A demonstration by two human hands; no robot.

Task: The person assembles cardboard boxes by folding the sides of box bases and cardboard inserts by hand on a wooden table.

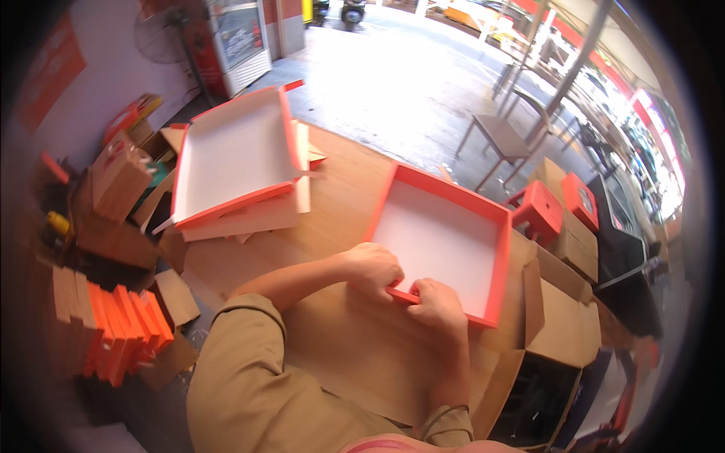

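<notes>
A shallow cardboard box tray (451,189), red along its walls and white inside, lies on the wooden table (343,177) in front of me. My left hand (375,267) is closed over its near wall, fingers curled to the inner side. Close beside it, my right hand (439,303) grips the same wall, a small gap between the two hands. The fingertips are partly hidden behind the knuckles. On the table's left part rests a pile of cardboard blanks, topped by a red-edged white one (236,155) with raised flaps.
An open brown carton (560,317) stands against the table's right side. Beyond it are red plastic stools (540,211) and a chair (504,137). Bundled orange and brown cardboard pieces (124,328) stand at the lower left. A glass-door fridge (240,41) and a fan are farther back.
</notes>
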